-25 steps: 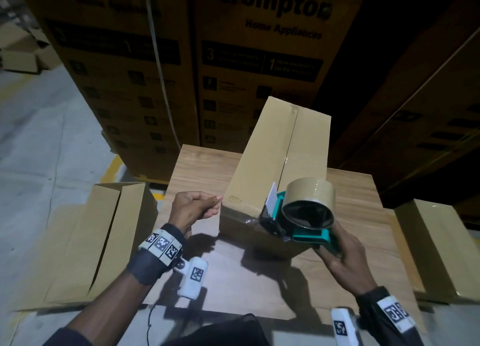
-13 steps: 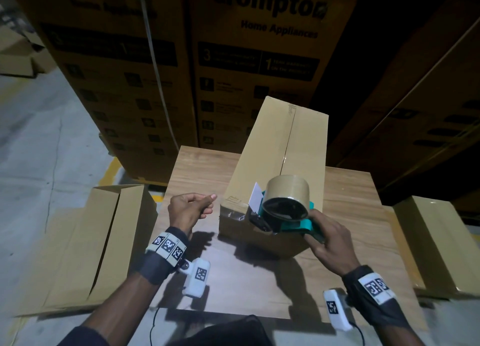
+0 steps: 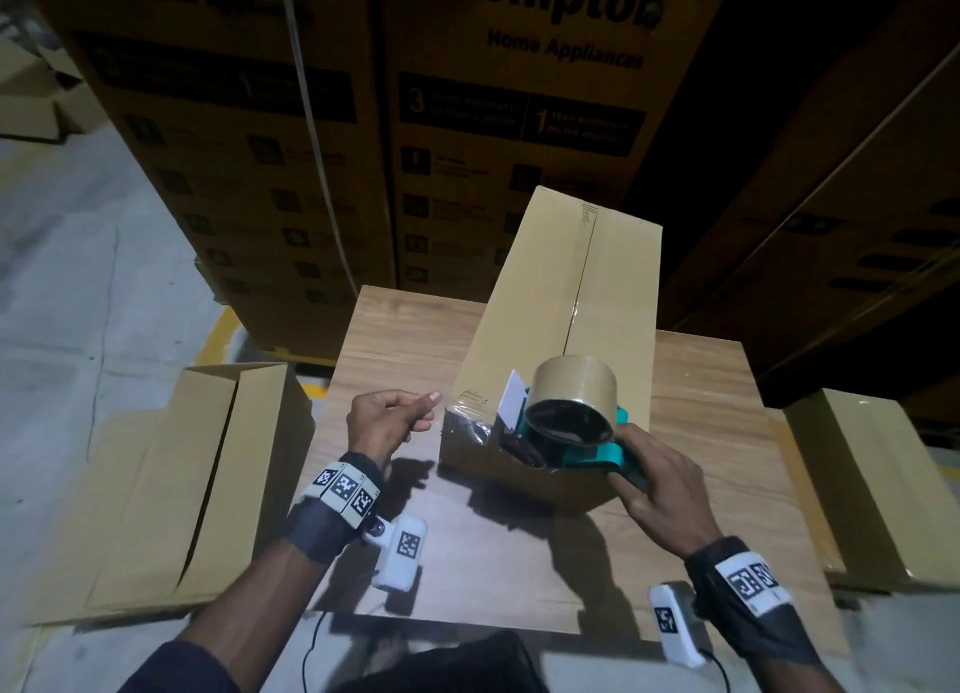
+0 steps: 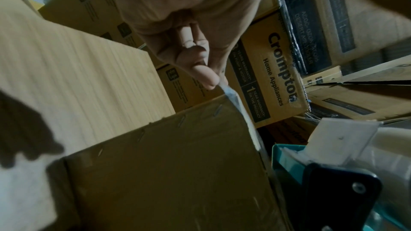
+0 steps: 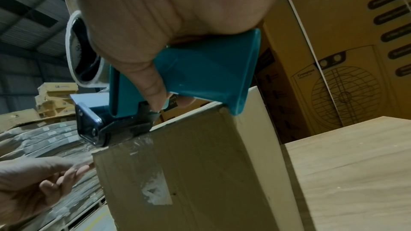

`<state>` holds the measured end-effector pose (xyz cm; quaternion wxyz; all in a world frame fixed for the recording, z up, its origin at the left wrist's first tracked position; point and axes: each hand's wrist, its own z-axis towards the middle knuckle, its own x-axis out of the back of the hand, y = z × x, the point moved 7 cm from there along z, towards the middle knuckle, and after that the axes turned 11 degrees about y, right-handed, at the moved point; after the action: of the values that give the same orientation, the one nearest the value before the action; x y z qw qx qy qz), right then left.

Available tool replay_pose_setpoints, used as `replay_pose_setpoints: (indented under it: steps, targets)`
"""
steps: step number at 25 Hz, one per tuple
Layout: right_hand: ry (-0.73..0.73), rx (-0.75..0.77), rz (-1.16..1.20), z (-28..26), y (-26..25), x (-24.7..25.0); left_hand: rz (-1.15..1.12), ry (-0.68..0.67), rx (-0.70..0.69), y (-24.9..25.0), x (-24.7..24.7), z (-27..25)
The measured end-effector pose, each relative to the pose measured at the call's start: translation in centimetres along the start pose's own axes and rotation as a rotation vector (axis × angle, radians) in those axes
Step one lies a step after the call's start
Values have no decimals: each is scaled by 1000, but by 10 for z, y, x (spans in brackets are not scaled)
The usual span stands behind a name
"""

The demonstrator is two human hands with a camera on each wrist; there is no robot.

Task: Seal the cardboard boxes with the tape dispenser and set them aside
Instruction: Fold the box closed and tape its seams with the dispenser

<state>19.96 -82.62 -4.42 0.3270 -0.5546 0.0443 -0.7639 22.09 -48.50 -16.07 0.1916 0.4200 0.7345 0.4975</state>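
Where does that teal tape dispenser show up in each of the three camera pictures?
Head: tape dispenser just right of centre, on the near end of the cardboard box.
Left wrist: tape dispenser in the bottom right corner.
Right wrist: tape dispenser at centre, held in the right hand.
Shared landmark: the box's near top edge.

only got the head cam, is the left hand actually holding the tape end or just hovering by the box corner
Observer: Holding. In the left wrist view the left hand pinches the clear tape end between thumb and forefinger, just above the top corner of the cardboard box.
Operator: where's the dispenser nose sitting
Observer: In the right wrist view the front of the tape dispenser, gripped by the right hand, sits at the top edge of the box's near end.
Operator: any tape on that end face
Observer: Yes, a wrinkled tape strip runs down the end face and stops partway.
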Motion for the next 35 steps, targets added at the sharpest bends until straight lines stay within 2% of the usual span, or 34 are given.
replay_pose_setpoints:
  steps: [8,10,13,14,16,18,20,22,23,24,26,31,35]
  targets:
    - [-19,-31,7,-3,4,-5,-135,-102,88,-17,-16,-8]
    - [-13,-31,6,-3,6,-5,-77,-112,102,-22,-14,-8]
    - [-4,-44,10,-6,9,-6,199,-73,97,-45,-3,-9]
    - [-3,-47,14,-7,10,-6,285,-45,52,-49,1,-9]
    - [-1,-53,10,-7,10,-8,345,24,-140,-41,4,-10]
    - [10,-46,13,-7,10,-8,275,99,-405,-15,6,-22]
    - [17,-34,18,-9,11,-8,307,114,-755,14,1,-47]
    - [17,-25,26,-11,11,-8,464,-18,-1142,29,-21,-79]
    - [21,-19,31,-11,11,-7,578,-106,-1295,26,-34,-91]
    - [20,-15,31,-11,11,-7,668,-166,-1388,19,-44,-97]
    - [11,-4,23,-9,8,-6,739,-206,-1445,13,-53,-94]
    - [-55,4,19,-5,11,-6,724,-184,-1515,17,-50,-87]
    - [-73,-8,-29,-6,21,11,738,-211,-1528,23,-51,-91]
